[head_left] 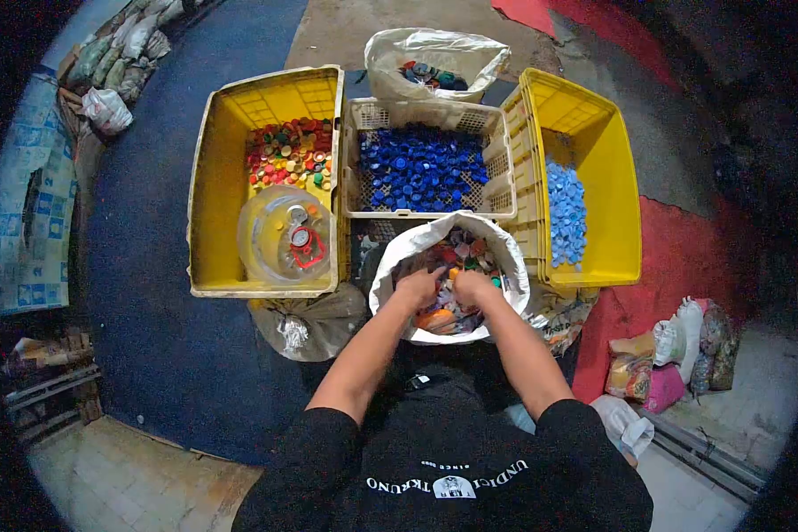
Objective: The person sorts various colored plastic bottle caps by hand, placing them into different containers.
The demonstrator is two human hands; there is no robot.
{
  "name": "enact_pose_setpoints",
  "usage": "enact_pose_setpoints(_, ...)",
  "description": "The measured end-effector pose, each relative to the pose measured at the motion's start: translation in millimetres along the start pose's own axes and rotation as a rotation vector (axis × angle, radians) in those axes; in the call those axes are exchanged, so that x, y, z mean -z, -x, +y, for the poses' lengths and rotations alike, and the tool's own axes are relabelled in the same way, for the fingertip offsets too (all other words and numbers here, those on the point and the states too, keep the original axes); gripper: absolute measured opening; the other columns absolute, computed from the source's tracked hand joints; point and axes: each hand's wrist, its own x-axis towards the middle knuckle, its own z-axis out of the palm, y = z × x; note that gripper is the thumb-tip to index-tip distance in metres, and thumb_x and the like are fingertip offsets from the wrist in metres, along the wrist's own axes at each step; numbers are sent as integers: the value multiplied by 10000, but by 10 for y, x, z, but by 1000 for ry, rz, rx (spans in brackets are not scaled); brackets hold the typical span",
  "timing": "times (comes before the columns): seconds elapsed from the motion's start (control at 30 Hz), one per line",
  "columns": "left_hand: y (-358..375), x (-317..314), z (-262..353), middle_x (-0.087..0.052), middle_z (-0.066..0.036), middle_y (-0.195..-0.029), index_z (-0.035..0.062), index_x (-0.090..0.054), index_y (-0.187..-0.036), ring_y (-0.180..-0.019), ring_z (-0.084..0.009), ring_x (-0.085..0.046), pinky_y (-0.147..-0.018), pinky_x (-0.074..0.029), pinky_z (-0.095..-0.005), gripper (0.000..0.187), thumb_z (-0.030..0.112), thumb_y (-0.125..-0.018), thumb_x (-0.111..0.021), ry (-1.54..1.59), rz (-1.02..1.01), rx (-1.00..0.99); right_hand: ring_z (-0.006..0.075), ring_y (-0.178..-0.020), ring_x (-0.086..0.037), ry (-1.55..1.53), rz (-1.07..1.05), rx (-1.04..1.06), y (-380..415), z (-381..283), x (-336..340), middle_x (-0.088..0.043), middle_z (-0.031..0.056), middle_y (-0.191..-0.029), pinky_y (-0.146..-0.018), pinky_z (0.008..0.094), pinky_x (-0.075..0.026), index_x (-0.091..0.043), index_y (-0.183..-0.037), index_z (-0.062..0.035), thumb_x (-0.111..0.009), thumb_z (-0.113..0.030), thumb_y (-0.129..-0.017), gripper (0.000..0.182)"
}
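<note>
Black shirt (372, 452): nearest, white lettering on my chest, my bare forearms reaching forward.
Left grip (415, 288): fingers curled down into the open white sack (512, 266); I cannot tell whether they hold anything.
Right grip (474, 288): just beside the left, fingers also down in the sack, hold hidden.
Mixed caps (465, 253): inside that sack, around my fingers, orange, red, green and white.
Tied sack (324, 332): left of the white sack.
Left yellow bin (217, 177): clear plastic jug (262, 244) nearer, red, yellow and green caps (293, 151) beyond.
Right yellow bin (614, 177): light blue caps (566, 213).
Pale crate (430, 215): between the bins, spread with dark blue caps (417, 168).
Far white sack (388, 58): behind the crate, some dark pieces inside.
</note>
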Motion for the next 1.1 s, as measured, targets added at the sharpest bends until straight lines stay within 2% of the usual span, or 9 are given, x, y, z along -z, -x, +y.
enact_pose_setpoints(0.03, -64, -36, -48, -446, -169, -1379, 172, -398, -1393, -1219, -308, -501, -1013, -414, -399, 569, 176, -843, -540, -14, -235, 26, 369, -999, -625, 0, -5, -2, -67, 42, -58, -642, 214, -1079, -841, 457, -497, -667, -1014, -53, -557, -140, -791, 264)
enact_pose_setpoints(0.13, 2, -166, -123, -533, -184, -1256, 165, -497, -1296, -1183, -327, -522, -977, -435, -427, 469, 201, -829, -537, -34, -136, 13, 358, -1028, -609, -224, 394, 12, -69, -44, -1, -620, 234, -1101, -888, 419, -485, -671, -1032, -46, -557, -77, -792, 268)
enact_pose_setpoints(0.17, 11, -180, -135, -581, -191, -1174, 169, -545, -1237, -1136, -347, -550, -944, -455, -454, 420, 225, -820, -547, -46, -99, -14, 358, -1028, -609, -226, 393, 13, -130, -15, -19, -620, 234, -1101, -888, 419, -485, -671, -1032, -46, -557, -77, -792, 268)
enact_pose_setpoints(0.4, 393, 46, 9, -578, -164, -1195, 211, -559, -1251, -1153, -327, -548, -979, -442, -422, 435, 233, -817, -582, -96, -211, 91, 354, -1069, -595, -218, 186, -222, -459, -12, -2, -601, 219, -1166, -910, 423, -484, -653, -1077, -31, -556, -122, -834, 277)
enact_pose_setpoints(0.53, 611, -75, 64, -425, -124, -1368, 235, -610, -1210, -1252, -347, -432, -1003, -386, -543, 407, 234, -803, -590, -143, -85, 95, 333, -1067, -609, -114, 150, -232, -446, -150, 31, -625, 189, -1148, -886, 436, -501, -665, -1064, -29, -557, -152, -852, 268)
enact_pose_setpoints(0.77, 894, -175, 70, -397, -149, -1407, 214, -663, -1135, -1239, -352, -432, -981, -411, -514, 338, 265, -814, -569, -48, 158, 74, 325, -1057, -621, -70, 85, -277, -533, -188, 59, -651, 156, -1123, -882, 430, -506, -683, -1057, -61, -567, -177, -851, 264)
enact_pose_setpoints(0.83, 951, -152, 37, -407, -170, -1393, 213, -655, -1147, -1206, -372, -460, -970, -428, -497, 341, 258, -825, -553, -51, 172, 47, 317, -1046, -629, -48, 61, -173, -449, -136, 132, -657, 150, -1114, -885, 419, -507, -686, -1061, -79, -579, -214, -834, 285)
enact_pose_setpoints(0.93, 961, -122, 0, -430, -186, -1368, 213, -649, -1152, -1162, -395, -493, -949, -442, -507, 343, 251, -828, -546, 16, 105, 31, 305, -1044, -631, -73, 71, -235, -571, -23, -74, -651, 147, -1129, -884, 413, -507, -689, -1052, -80, -608, -262, -810, 314)
enact_pose_setpoints(1.1, 976, -79, 34, -481, -196, -1296, 167, -604, -1205, -1131, -388, -513, -926, -452, -516, 387, 252, -833, -542, -25, 97, -11, 318, -1012, -641, -50, 134, -196, -431, -30, -114, -659, 162, -1090, -863, 419, -514, -684, -1045, -60, -554, -195, -838, 280)
